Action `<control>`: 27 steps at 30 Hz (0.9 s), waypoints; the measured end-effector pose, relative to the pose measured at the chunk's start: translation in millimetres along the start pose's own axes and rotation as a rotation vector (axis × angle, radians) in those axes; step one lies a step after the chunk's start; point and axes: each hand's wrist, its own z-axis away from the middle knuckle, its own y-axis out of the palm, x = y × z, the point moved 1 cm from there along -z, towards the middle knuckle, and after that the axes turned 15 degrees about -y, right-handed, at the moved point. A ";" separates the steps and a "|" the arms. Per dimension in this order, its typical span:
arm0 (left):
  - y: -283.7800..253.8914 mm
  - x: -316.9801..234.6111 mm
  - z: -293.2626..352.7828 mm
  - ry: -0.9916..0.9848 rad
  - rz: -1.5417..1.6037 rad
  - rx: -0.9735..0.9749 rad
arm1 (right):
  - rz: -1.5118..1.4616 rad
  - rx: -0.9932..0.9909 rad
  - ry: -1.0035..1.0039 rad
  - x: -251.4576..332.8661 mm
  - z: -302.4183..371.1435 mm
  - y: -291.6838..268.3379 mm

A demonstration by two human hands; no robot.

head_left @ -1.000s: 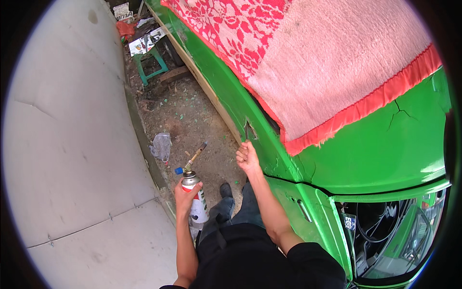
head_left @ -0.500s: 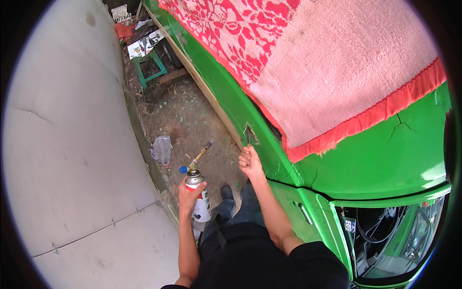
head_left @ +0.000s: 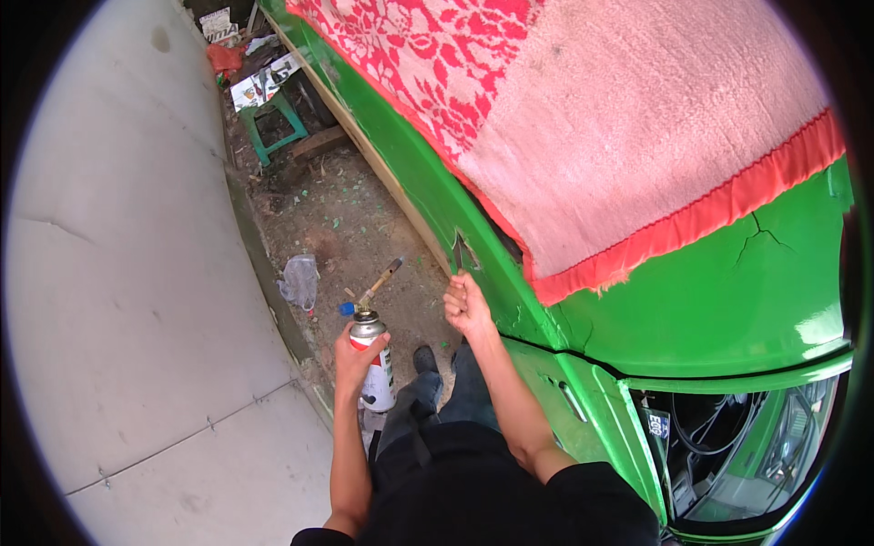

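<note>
The left hand (head_left: 357, 353) wraps around a gas torch can (head_left: 373, 362), held upright beside the legs, its brass nozzle (head_left: 382, 280) angled up toward the green car panel (head_left: 710, 300). The right hand (head_left: 467, 305) closes on the panel's torn edge (head_left: 461, 250), below a pink blanket (head_left: 628, 118).

One view only — a fisheye camera on the person's head, looking steeply down past the chest to the legs and the dirt ground (head_left: 364, 227). It sits close above both hands: beyond the grip a green vehicle (head_left: 728, 300) bends along the right, a grey wall (head_left: 109, 273) along the left.
</note>
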 end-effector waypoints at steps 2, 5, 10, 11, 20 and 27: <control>2.5 0.3 0.0 -0.002 -0.018 -0.008 | 0.029 0.013 0.000 1.4 0.9 1.6; 5.6 -1.8 -0.1 -0.007 -0.021 0.006 | -0.047 -0.014 -0.016 -4.0 -17.3 7.3; 7.4 -10.8 -3.2 0.005 -0.001 -0.006 | -0.036 0.005 -0.046 -3.7 -11.6 14.5; 7.0 -13.3 -5.2 0.021 -0.011 -0.003 | -0.037 0.012 -0.047 -3.0 -15.0 14.8; 15.0 -19.7 -16.0 -0.005 0.006 0.040 | -0.077 -0.006 -0.030 -10.3 -5.3 5.7; 24.8 -29.7 -21.6 0.009 0.021 0.101 | -0.002 -0.003 -0.014 -6.6 -0.4 14.0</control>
